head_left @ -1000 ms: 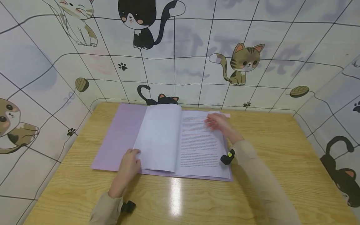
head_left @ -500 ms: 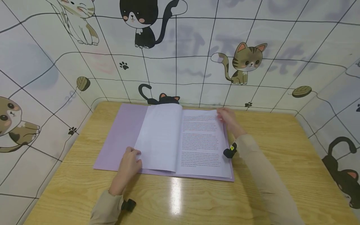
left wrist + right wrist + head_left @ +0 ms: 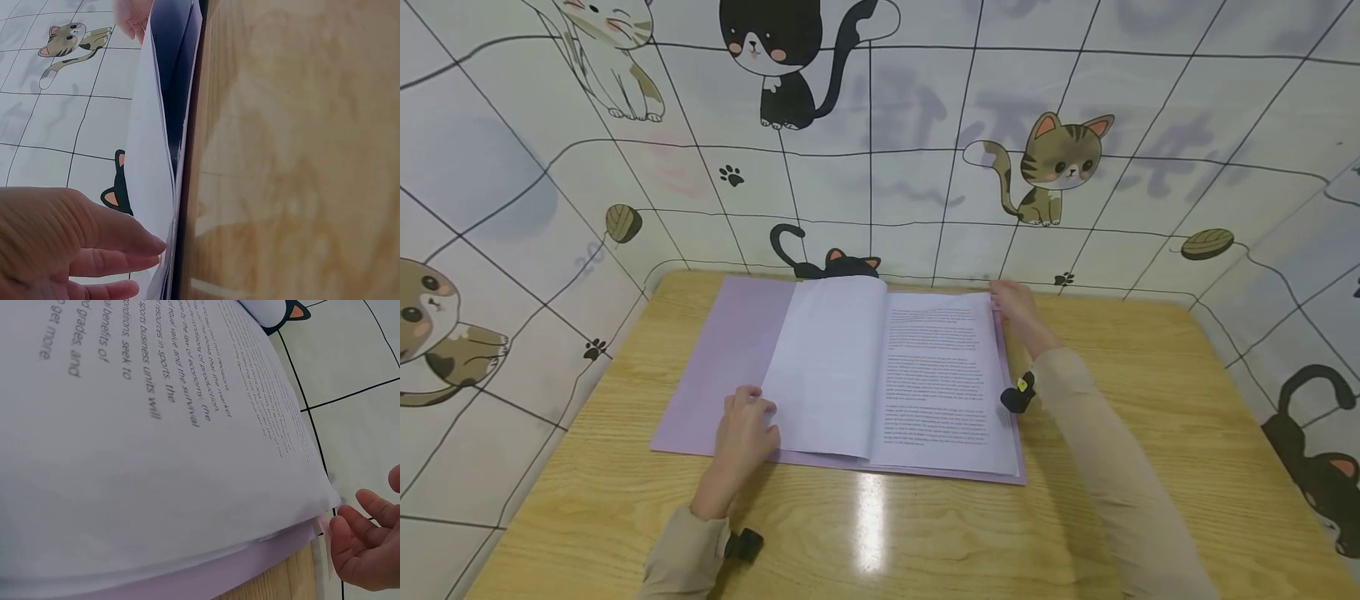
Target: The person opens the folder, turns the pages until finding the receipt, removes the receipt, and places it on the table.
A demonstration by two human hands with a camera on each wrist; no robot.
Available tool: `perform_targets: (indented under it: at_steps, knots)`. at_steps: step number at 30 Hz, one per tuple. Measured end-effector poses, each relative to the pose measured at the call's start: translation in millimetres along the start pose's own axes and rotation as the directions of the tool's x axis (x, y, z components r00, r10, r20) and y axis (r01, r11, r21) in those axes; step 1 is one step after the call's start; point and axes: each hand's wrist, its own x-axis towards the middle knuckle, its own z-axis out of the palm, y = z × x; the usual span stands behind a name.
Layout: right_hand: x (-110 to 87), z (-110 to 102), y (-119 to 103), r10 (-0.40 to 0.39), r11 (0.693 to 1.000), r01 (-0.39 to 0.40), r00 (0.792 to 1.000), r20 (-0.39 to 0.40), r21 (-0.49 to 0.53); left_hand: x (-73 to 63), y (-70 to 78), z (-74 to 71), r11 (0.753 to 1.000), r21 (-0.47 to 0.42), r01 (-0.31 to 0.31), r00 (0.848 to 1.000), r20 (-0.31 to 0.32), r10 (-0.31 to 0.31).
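Observation:
A book point(image 3: 937, 375) with a lilac cover point(image 3: 730, 350) lies open on the table. Its left-hand page point(image 3: 827, 367) looks blank and the right-hand page point(image 3: 936, 417) bears printed text. My left hand point(image 3: 745, 429) rests at the lower left corner of the blank page, its thumb point(image 3: 147, 237) against the edge of the sheets. At the upper right corner of the printed page, my right hand point(image 3: 1017, 304) has its fingertips point(image 3: 350, 515) bent together at the corner and appears to pinch it. A pinkish strip point(image 3: 326, 547) shows beside those fingers.
The wooden table point(image 3: 1127, 400) extends around the book. A white wall sheet point(image 3: 917, 108) with cartoon cats stands close behind the book's far edge. Black wrist cameras point(image 3: 745, 546) are strapped to both sleeves.
My right hand has moved from over the printed page's upper part to its upper right corner, which now lies farther right. A pink tab seen earlier there is now covered. The left hand stays nearly still.

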Motion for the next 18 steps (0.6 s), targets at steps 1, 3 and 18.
perform_targets:
  at_steps: [1,3,18]
  knots:
    - [0.7,-0.5,-0.4,0.005,1.000,-0.005,1.000,0.004,0.000,0.0,0.0,-0.1,1.000,0.008,-0.008,1.000,-0.005,0.008]
    - [1.5,-0.8,-1.2,0.008,1.000,-0.007,1.000,0.014,-0.008,0.1,-0.5,-0.3,1.000,0.010,-0.020,1.000,-0.007,0.021]
    - [-3.6,-2.2,-0.2,-0.067,0.998,0.066,0.997,-0.028,-0.025,1.1,-2.6,-0.9,0.998,-0.055,0.038,0.996,0.079,-0.033]
